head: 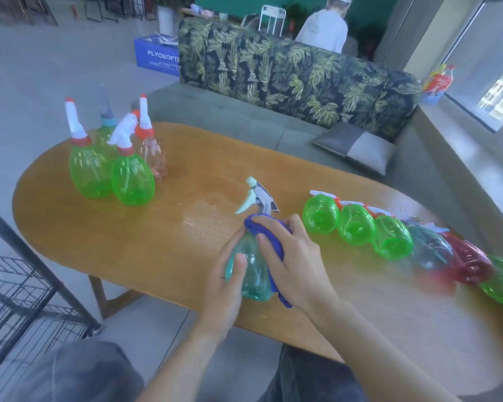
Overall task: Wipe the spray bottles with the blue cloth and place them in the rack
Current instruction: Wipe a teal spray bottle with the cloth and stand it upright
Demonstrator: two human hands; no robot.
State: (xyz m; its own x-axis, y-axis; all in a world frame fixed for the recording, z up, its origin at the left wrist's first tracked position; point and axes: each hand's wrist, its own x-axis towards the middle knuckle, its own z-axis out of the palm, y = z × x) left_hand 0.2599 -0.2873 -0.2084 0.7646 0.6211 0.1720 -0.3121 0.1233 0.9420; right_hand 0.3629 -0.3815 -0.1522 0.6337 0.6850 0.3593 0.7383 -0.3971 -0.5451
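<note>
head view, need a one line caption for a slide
Left hand grips a clear teal plastic spray bottle while the right hand rubs it with a blue cloth over the oval wooden table.

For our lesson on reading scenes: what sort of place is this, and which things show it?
Probably a living room or lounge: a leaf-patterned sofa, a grey cushion on its seat, and a low wooden table by a window.

One head-worn wide-angle camera is looking forward and down, close over the desk [163, 233], with the sofa [288, 74] filling the upper frame.
</note>
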